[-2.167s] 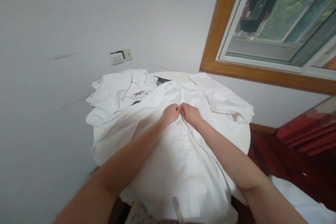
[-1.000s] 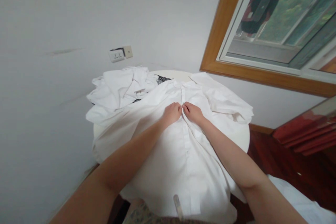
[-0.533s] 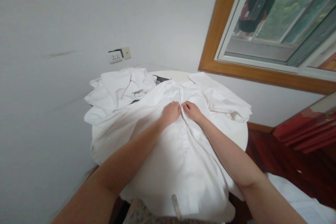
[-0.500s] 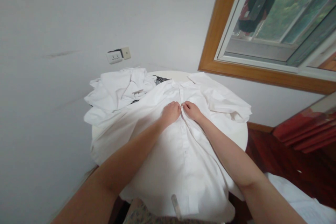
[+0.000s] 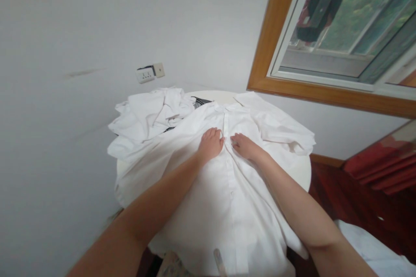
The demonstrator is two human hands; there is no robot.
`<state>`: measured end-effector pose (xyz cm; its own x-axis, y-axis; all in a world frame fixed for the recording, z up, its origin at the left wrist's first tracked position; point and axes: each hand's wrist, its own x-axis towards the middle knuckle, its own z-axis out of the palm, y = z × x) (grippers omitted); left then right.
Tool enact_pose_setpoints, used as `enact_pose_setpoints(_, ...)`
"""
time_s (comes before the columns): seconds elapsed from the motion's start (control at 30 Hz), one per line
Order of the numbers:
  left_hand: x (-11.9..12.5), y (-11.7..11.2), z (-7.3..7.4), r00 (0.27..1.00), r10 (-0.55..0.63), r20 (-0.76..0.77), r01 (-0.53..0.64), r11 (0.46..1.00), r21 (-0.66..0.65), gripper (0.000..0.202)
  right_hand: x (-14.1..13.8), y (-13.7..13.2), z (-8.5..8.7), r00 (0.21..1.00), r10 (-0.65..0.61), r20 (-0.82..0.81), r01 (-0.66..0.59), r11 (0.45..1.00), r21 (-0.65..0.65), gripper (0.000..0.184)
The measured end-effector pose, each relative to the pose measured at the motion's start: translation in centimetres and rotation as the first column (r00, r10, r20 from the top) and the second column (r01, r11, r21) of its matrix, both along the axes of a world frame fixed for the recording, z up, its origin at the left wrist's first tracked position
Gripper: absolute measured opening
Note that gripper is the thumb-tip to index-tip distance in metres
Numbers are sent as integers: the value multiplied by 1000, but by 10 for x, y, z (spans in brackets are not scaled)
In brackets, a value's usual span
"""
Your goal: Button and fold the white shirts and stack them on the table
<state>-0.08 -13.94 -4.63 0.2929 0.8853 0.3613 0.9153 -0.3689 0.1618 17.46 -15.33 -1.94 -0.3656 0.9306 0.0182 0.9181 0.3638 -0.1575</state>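
Note:
A white button-up shirt (image 5: 227, 190) lies spread front-up over a round white table (image 5: 300, 169), its collar toward the wall. My left hand (image 5: 210, 143) rests on the shirt just left of the button strip, fingers stretched out flat. My right hand (image 5: 245, 146) lies flat on the cloth just right of the strip, fingers out and pointing left. Neither hand grips anything. A small gap separates the two hands.
A heap of crumpled white clothes (image 5: 146, 114) with a dark striped piece (image 5: 199, 102) sits at the table's back left. A wall socket (image 5: 148, 73) is above it. A wood-framed window (image 5: 325, 47) is at right, red floor (image 5: 351, 199) and white bedding (image 5: 380, 251) lower right.
Both hands were pinched together at the button strip; now their fingers have flattened onto the cloth and the right hand has drawn slightly away to the right.

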Motion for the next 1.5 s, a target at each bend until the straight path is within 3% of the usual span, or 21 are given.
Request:
enact_pose_setpoints(0.17,-2,18,-8,999,-17,-37,17,1000,-12,46,-1,8,-12,999,-18,37,20,999,-48,53)
enact_pose_setpoints(0.47,-6,55,-9,999,-5,-42,5,1000,0,48,-5,42,-5,999,-50,16,51,995,-81,54)
enact_pose_setpoints(0.6,-8,65,-1,997,-12,-78,14,1000,21,44,-7,53,-6,998,-57,-1,57,997,-58,53)
enact_pose_setpoints(0.8,-1,52,13,990,-17,-139,38,988,151,31,-11,51,-17,994,-102,-22,105,985,135,52)
enact_pose_setpoints(0.97,7,29,-3,995,64,-77,-54,991,125,36,-11,51,-26,992,-117,-56,126,972,199,49)
enact_pose_setpoints(1.1,3,30,-12,999,39,-26,-37,997,75,43,-10,57,-25,990,-113,-86,129,969,210,48)
enact_pose_setpoints(1.27,-8,44,-8,998,-34,-59,35,999,17,45,-3,63,-22,985,-62,-159,94,975,202,43)
enact_pose_setpoints(1.4,-12,43,-8,997,-62,-40,64,997,48,51,4,61,-22,962,51,-267,25,962,273,48)
enact_pose_setpoints(1.5,-13,39,-6,995,-93,-36,96,992,83,56,7,58,-21,960,136,-246,-61,955,291,50)
